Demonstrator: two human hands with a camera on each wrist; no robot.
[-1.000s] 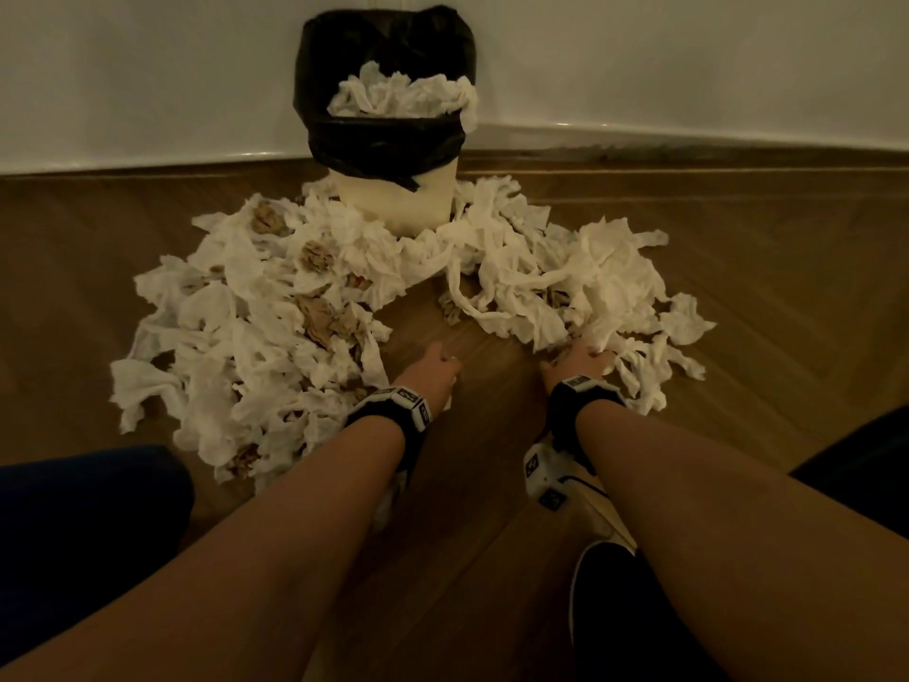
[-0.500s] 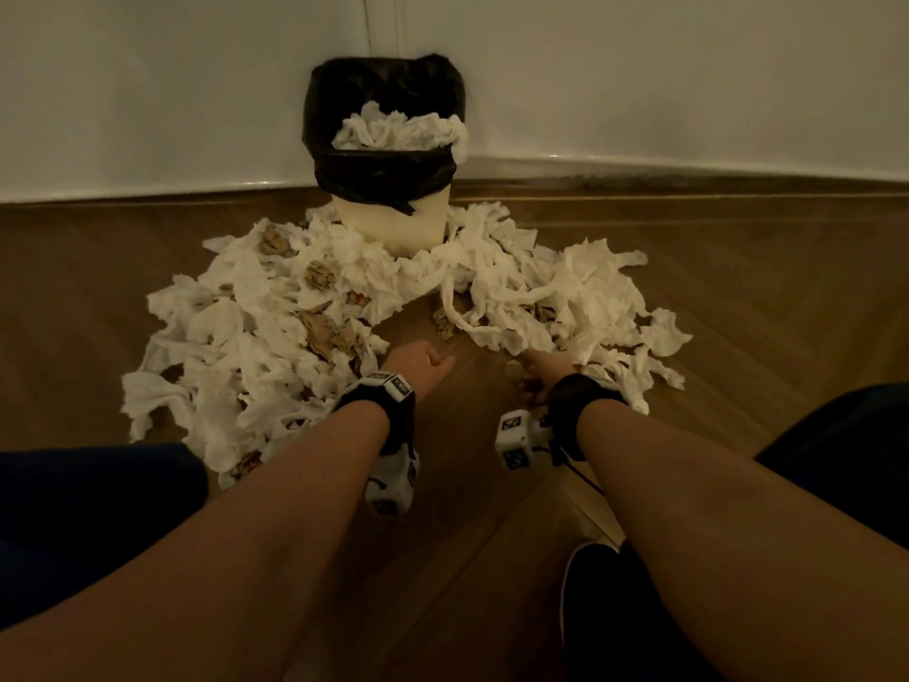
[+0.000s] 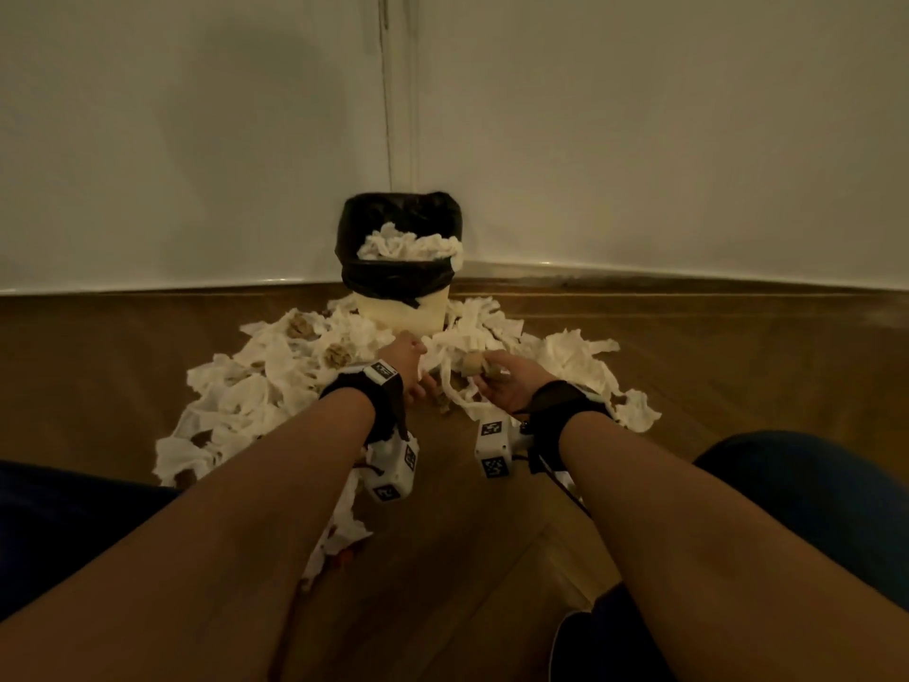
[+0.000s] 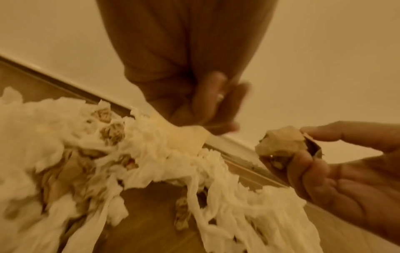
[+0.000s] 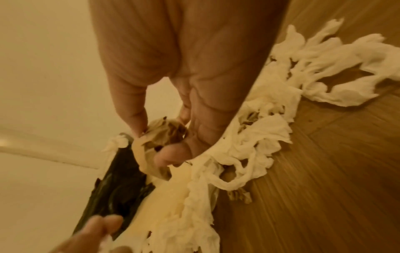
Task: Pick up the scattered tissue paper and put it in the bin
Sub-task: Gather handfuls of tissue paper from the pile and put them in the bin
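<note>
Tissue wad pinched in right hand fingers; left hand curled, grip unclear.

A: Right hand is up off the floor now, palm turned up, pinching a brown crumpled wad. A second ago it was flat in the white pile.

B: Left hand?

A: Moved forward, off the bare wood, now at the tissue paper just before the bin. Whether it holds any, can't tell, blurred.

B: Camera?

A: Head tilted up; more wall, bin sits lower in view.
</note>
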